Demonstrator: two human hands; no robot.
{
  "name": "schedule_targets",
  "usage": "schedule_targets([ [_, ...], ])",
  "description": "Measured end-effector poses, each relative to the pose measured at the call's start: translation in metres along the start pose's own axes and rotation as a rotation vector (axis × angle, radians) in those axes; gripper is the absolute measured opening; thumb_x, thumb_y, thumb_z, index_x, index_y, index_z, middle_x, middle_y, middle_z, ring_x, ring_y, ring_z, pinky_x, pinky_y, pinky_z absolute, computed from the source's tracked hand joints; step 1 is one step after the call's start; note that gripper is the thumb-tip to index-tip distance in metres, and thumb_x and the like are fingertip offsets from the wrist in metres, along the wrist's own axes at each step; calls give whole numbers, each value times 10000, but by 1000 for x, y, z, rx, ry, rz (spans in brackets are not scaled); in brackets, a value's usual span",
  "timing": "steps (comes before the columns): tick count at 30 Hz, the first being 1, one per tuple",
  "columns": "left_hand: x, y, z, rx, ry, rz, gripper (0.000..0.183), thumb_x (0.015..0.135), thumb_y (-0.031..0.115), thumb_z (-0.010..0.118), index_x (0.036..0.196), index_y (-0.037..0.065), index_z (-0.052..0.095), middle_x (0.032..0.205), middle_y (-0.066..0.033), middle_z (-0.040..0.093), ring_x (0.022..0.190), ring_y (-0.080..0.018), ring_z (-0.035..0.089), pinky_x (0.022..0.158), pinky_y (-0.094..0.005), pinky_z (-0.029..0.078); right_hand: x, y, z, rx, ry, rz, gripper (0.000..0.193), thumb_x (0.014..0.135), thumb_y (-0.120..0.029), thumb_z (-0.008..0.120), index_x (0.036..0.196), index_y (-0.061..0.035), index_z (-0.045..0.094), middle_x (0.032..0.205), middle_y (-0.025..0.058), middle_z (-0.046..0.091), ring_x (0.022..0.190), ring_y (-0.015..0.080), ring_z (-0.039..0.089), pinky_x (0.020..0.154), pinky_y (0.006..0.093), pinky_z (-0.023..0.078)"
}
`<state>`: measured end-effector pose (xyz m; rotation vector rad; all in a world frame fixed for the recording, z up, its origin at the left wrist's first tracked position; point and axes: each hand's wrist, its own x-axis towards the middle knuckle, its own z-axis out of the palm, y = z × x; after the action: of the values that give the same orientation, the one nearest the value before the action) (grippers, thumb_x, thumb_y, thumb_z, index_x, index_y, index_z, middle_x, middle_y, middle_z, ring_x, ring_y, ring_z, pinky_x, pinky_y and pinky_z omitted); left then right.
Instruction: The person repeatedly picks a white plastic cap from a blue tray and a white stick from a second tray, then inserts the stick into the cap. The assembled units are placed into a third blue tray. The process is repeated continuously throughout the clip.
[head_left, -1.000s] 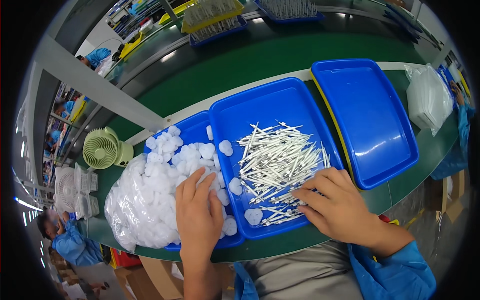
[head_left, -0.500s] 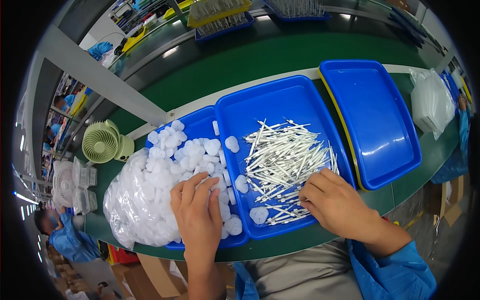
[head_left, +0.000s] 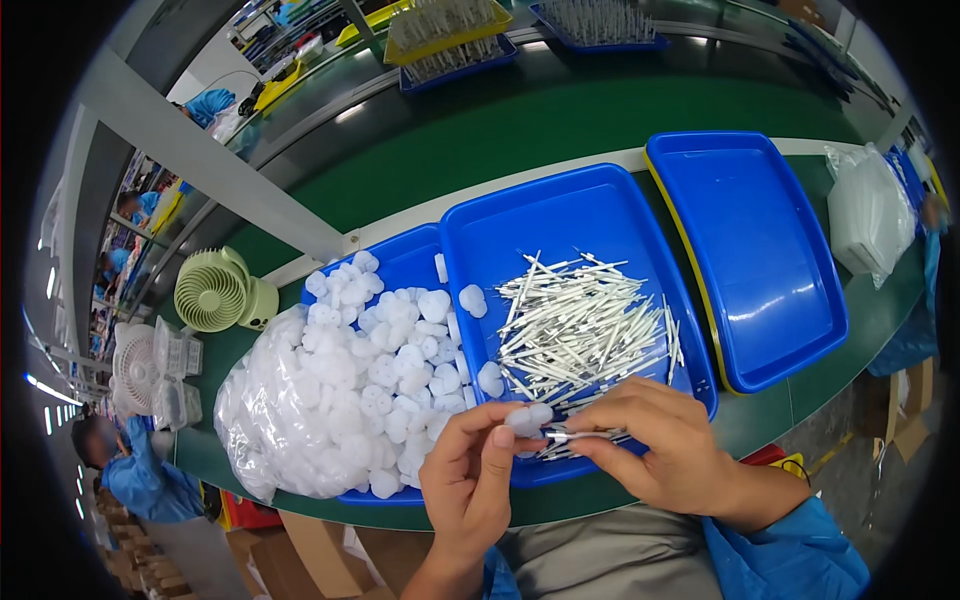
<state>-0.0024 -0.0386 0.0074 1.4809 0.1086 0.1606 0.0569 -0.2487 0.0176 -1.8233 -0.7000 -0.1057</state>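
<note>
We sit at a long green surface (head_left: 560,110) on a factory line.
Beside us a pale green fan (head_left: 212,292) stands near a grey beam (head_left: 210,165); lamp glare streaks the green top.

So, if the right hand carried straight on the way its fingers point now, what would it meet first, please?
The right hand points leftward with a thin white stick pinched in its fingers. It would probably first meet the small white caps at the left hand fingertips, seemingly just apart from the stick's tip, though depth is unclear.
</note>
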Motion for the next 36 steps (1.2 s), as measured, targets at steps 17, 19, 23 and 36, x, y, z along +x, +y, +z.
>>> schedule_targets([
  [17,0,-5,6,-83,-21,-10,261,1149,9,597,1339,-150,679,1320,-251,721,1236,-363,777,1024,-417,694,-8,2,1,28,-61,216,134,979,-94,860,1066,-29,781,812,100,772,628,205,745,546,337,551],
  [19,0,-8,4,-7,-69,52,244,1124,-19,622,1328,-136,684,1335,-251,713,1245,-342,767,1026,-410,687,-7,-1,-1,56,-94,298,131,982,-98,862,1063,-31,784,811,102,780,630,194,754,542,325,557],
  [23,0,-7,1,132,-130,94,244,1056,-102,676,1299,-108,691,1350,-249,702,1250,-302,751,1038,-398,665,-8,4,4,50,-58,252,127,989,-99,858,1068,-31,787,799,106,784,650,202,766,554,322,560],
  [36,-3,-20,-3,1,-107,54,268,1001,-125,772,1255,-98,692,1304,-207,706,1181,-249,776,1049,-362,668,-23,4,18,113,-13,208,164,1002,-88,839,1131,-19,766,780,107,773,635,239,766,560,346,565],
])
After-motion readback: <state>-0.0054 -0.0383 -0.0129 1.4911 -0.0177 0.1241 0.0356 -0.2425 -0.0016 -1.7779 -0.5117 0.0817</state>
